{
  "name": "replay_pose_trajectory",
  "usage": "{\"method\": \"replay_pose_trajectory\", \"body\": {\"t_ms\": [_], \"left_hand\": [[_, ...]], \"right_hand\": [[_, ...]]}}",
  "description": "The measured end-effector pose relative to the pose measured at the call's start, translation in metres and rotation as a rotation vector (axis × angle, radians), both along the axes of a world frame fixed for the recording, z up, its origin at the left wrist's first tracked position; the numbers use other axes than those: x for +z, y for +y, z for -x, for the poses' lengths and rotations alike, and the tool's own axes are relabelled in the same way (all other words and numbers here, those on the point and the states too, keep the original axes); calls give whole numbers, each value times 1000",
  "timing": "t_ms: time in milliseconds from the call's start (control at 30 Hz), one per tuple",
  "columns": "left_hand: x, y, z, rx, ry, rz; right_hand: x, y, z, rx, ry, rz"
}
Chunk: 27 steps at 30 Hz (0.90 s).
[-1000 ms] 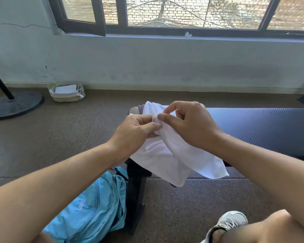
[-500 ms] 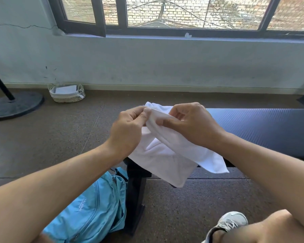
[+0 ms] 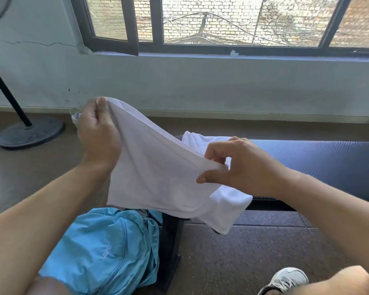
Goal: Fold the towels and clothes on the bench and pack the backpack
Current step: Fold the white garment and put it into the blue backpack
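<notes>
Head view | left hand (image 3: 97,133) at 10 o'clock and right hand (image 3: 241,165) at 3 o'clock each pinch thin white cloth garment (image 3: 153,173), stretched unfolded over dark padded bench (image 3: 320,160) end | folding barely begun; white towel (image 3: 228,201) beneath awaits | light-blue fabric backpack (image 3: 98,250) at 7 o'clock on floor, contents unseen, packing pending

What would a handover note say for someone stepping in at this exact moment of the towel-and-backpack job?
Left hand: raised, gripping one end of the white cloth.
Right hand: lower, pinching the other end; the cloth hangs stretched between both hands, not folded.
A second white piece lies on the dark bench behind it, its end draping over the front edge.
Blue backpack: on the floor by the bench leg; nothing seen going into it.
Done: cloth picked up and spread.
Left: fold this cloth, fold the piece on the bench, pack the backpack.
</notes>
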<state>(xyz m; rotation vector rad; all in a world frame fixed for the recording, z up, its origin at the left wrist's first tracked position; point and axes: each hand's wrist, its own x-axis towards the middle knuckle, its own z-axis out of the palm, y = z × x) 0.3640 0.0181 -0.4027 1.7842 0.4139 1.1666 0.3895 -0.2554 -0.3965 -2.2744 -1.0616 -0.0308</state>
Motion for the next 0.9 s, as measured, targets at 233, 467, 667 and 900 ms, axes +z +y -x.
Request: {"method": "replay_pose_trajectory", "body": {"t_ms": [233,467,667,900], "left_hand": [[-22,34,13,-34,146,-301],[-20,29,30,-132,161,-369],[-17,35,37,-133,248,-321],[-25,49,45,-174,411,-202]], "right_hand": [[-5,-11,-17,-141,-72,-4],[2,-13,-20,-317,-75,156],[8,-2,-13,-267,-183,400],[4,8,-9,-274,-162,417]]}}
